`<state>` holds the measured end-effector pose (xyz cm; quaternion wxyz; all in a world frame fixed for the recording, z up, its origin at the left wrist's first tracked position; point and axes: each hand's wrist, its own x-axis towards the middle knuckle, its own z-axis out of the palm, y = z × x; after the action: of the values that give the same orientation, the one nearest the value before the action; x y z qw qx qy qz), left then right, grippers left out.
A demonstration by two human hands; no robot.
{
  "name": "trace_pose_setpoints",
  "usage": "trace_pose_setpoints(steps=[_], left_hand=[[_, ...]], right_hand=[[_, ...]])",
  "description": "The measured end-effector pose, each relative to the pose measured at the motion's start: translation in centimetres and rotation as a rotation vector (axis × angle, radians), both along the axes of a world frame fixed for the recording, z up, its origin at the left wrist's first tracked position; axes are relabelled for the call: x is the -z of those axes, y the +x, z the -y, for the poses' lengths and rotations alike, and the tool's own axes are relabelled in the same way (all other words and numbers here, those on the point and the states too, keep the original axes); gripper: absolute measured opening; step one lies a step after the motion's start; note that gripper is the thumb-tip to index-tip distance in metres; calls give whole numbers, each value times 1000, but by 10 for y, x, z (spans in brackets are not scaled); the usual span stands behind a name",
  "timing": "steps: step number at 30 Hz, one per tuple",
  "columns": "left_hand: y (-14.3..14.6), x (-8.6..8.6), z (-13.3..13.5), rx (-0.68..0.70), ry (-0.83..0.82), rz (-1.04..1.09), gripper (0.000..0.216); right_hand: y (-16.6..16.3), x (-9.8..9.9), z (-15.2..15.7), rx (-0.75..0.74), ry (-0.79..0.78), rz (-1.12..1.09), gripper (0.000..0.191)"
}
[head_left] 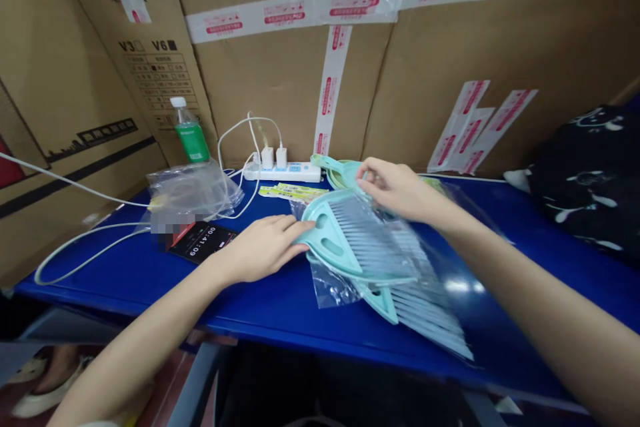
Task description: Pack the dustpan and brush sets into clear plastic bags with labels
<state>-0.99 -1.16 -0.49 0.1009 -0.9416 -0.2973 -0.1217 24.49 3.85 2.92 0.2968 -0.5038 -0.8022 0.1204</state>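
My left hand (270, 245) is closed on the handle end of a turquoise hand brush (345, 230) that lies in a matching dustpan (334, 269). Clear plastic film (336, 285) shows around this set. A second turquoise brush (430, 317) lies partly beneath it, bristles toward the table's front edge. My right hand (387, 188) is above the far side of the set, fingers pinched together beside another turquoise piece with a handle (333, 163). Whatever those fingers hold, if anything, cannot be made out.
On the blue table (280, 320), a phone (203, 241) and clear plastic bags (193, 190) lie left. Behind are a green-labelled bottle (190, 133), a power strip (295, 173) with white cables, and yellow-green packets (290, 192). Cardboard (280, 87) walls the back; a black patterned bag (590, 180) sits right.
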Motion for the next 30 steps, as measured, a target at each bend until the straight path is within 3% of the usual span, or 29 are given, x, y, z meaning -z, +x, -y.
trace_pose_setpoints(steps=[5, 8, 13, 17, 25, 30], left_hand=[[-3, -2, -5, -33, -17, 49, 46], [-3, -2, -6, -36, -27, 64, 45], [-5, -1, -8, -62, -54, 87, 40], [-5, -3, -7, -33, -35, 100, 39], [-5, -3, -6, 20, -6, 130, 33], [-2, -3, -1, -30, 254, 137, 34]], right_hand=[[25, 20, 27, -9, -393, -245, 9], [24, 25, 27, -8, -517, -375, 22], [22, 26, 24, 2, -543, -403, 28], [24, 31, 23, -87, -535, -417, 32], [19, 36, 25, -180, -672, -677, 69], [18, 37, 25, -165, -604, -810, 74]])
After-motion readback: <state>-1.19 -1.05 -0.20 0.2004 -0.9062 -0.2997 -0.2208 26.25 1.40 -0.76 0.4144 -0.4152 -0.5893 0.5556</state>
